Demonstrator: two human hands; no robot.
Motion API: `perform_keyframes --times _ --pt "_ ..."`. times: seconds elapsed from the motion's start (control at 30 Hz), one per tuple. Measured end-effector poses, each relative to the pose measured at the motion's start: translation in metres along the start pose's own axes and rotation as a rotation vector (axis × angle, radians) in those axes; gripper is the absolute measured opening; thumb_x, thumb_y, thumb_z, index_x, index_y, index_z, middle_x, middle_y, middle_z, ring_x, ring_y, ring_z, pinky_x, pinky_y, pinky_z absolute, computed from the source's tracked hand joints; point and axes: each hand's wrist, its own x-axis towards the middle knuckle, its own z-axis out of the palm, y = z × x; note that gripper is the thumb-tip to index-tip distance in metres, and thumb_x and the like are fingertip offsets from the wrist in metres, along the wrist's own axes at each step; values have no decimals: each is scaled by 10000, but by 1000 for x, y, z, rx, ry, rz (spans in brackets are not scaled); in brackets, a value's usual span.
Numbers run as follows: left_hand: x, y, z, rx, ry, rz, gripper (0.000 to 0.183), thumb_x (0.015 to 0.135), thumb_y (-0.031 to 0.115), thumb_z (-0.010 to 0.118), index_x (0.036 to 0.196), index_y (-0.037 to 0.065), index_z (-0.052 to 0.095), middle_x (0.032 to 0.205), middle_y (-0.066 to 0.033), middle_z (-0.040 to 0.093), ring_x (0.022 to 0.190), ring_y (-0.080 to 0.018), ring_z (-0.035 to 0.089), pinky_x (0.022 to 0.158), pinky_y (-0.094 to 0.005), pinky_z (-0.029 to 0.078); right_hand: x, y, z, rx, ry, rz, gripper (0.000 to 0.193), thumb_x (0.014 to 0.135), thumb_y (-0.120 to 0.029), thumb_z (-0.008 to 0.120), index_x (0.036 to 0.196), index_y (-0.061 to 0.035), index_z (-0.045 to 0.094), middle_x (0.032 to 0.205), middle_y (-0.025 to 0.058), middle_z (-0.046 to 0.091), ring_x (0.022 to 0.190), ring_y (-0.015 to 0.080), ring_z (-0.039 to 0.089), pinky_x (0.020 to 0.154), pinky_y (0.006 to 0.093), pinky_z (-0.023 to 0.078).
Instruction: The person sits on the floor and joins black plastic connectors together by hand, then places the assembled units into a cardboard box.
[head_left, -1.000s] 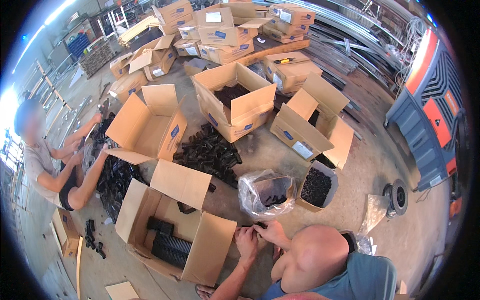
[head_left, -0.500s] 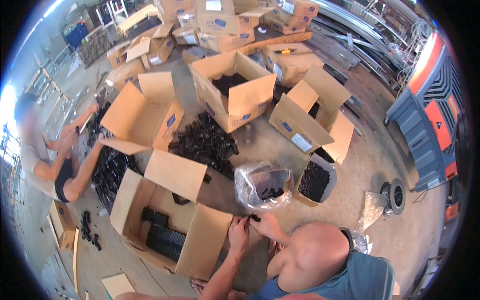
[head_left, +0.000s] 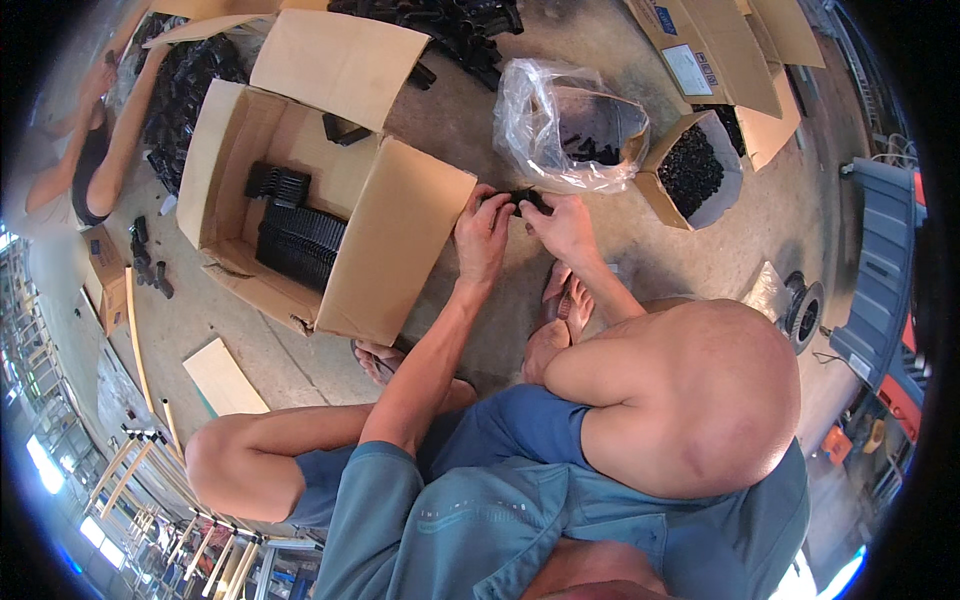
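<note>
My left hand [head_left: 481, 238] and my right hand [head_left: 566, 231] meet in front of me, fingers pinched on a small black plastic part [head_left: 519, 203]. Fingers cover much of it, so its exact kind is unclear. Beside my left hand stands an open cardboard box [head_left: 395, 245] holding rows of stacked black parts [head_left: 300, 245]. Just beyond my hands sits a container in a clear plastic bag [head_left: 522, 125], with a few small black pieces [head_left: 592, 150] inside. To its right, a smaller open box [head_left: 664, 152] is filled with tiny black pieces [head_left: 690, 172].
Piles of black parts [head_left: 196, 90] lie on the floor at far left, near another person's arm [head_left: 128, 130]. A large open carton [head_left: 705, 55] stands at far right. A wire spool [head_left: 803, 310] and a grey-orange machine [head_left: 872, 270] are farther right. A pale board [head_left: 224, 377] lies left.
The view has tilted down toward my lap, so the boxes appear higher in the picture. Both hands stay together on the black plastic part.
</note>
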Motion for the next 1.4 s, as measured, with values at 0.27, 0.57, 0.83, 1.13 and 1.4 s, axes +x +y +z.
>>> perform_keyframes --times 0.27,0.57,0.83,1.13,1.4 --pt "3 -6 22 -215 35 -84 166 906 102 697 1048 40 758 1194 -140 632 1163 -294 575 996 -396 439 -7 4 -7 65 12 35 357 884 -345 704 899 9 740 617 131 681 580 232 696 598 384 541" --pt "2 -22 25 -296 8 -159 173 902 104 700 1055 74 776 1291 -113 602 1241 -277 528 1055 -400 399 -4 6 1 52 30 29 358 880 -345 711 925 9 741 652 169 689 596 274 702 609 397 542" --pt "2 -18 24 -272 -31 -154 189 892 90 707 1064 84 784 1288 -112 591 1226 -261 541 1029 -388 439 -7 15 5 60 68 23 319 909 -304 728 917 14 738 660 77 704 596 102 663 563 297 516" --pt "8 -4 30 -283 -63 -136 188 897 86 693 1066 64 772 1275 -113 602 1223 -266 546 1043 -387 429 -7 20 -4 30 93 13 329 911 -309 715 931 19 736 654 107 705 589 128 670 571 319 522" --pt "-11 -41 27 -214 -127 -185 258 929 80 529 1090 -17 705 1278 -116 634 1206 -245 580 1051 -389 446 -9 -6 6 -43 32 -36 347 938 -329 693 1093 -23 742 780 116 718 650 163 638 642 349 522"
